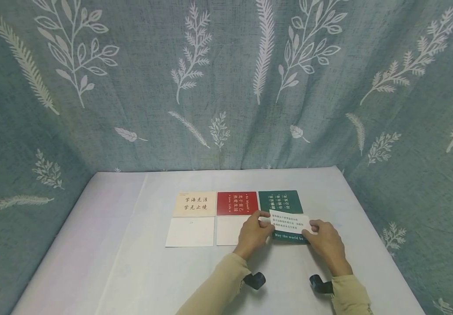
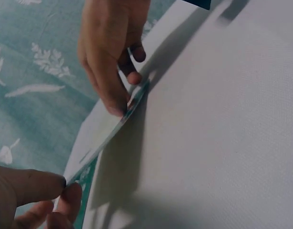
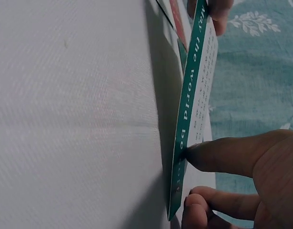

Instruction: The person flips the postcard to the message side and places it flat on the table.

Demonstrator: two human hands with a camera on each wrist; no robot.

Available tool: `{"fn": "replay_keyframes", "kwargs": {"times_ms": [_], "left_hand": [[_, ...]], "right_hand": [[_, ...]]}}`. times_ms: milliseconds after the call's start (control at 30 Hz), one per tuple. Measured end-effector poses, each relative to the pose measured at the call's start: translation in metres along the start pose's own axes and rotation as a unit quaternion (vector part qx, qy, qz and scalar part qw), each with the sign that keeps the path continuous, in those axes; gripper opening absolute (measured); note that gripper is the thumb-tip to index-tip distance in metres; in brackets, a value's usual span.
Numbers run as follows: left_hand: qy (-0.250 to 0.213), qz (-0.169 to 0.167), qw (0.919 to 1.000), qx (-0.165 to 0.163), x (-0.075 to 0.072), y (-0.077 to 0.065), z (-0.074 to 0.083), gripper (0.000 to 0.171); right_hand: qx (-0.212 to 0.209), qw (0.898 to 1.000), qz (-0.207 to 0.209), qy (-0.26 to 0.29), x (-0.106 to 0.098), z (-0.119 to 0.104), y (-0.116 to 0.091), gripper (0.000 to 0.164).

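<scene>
A postcard (image 1: 289, 222) with a white panel of printed characters and a green strip reading "May the world be" is held between both hands. My left hand (image 1: 254, 234) pinches its left end, thumb on the printed face. Its right end is pinched by my right hand (image 1: 327, 245), whose thumb (image 3: 217, 155) presses near the green strip. In the left wrist view the postcard is tilted and slightly bowed, with its shadow on the table below. Behind it lies a green card (image 1: 280, 200) with white characters, its near edge partly covered by the held one.
A cream card (image 1: 196, 204) and a red card (image 1: 237, 203) lie left of the green one. Two white cards lie in front of them: one (image 1: 190, 232) at left, another (image 1: 227, 231) partly behind my left hand. The white table (image 1: 131, 271) meets a leaf-patterned curtain (image 1: 226, 87).
</scene>
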State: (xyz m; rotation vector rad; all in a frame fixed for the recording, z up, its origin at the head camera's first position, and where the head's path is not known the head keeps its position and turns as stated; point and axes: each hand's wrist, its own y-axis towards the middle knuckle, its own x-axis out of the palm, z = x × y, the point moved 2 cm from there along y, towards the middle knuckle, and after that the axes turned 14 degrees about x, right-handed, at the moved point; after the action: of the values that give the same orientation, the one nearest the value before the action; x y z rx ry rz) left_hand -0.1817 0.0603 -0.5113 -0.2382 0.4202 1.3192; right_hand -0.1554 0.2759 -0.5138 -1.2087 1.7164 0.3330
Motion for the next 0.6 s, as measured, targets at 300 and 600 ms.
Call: {"fn": "replay_keyframes", "kwargs": {"times_ms": [300, 600], "left_hand": [[-0.006, -0.001, 1.0, -0.007, 0.0004, 0.0015, -0.0049, 0.034], [-0.036, -0.01, 0.9993, -0.009, -0.0057, 0.0026, -0.0057, 0.029]], "right_hand": [[-0.002, 1.0, -0.011, 0.001, -0.0024, 0.0019, 0.001, 0.058], [0.0, 0.999, -0.023, 0.037, -0.0061, 0.0053, 0.0037, 0.052]]}}
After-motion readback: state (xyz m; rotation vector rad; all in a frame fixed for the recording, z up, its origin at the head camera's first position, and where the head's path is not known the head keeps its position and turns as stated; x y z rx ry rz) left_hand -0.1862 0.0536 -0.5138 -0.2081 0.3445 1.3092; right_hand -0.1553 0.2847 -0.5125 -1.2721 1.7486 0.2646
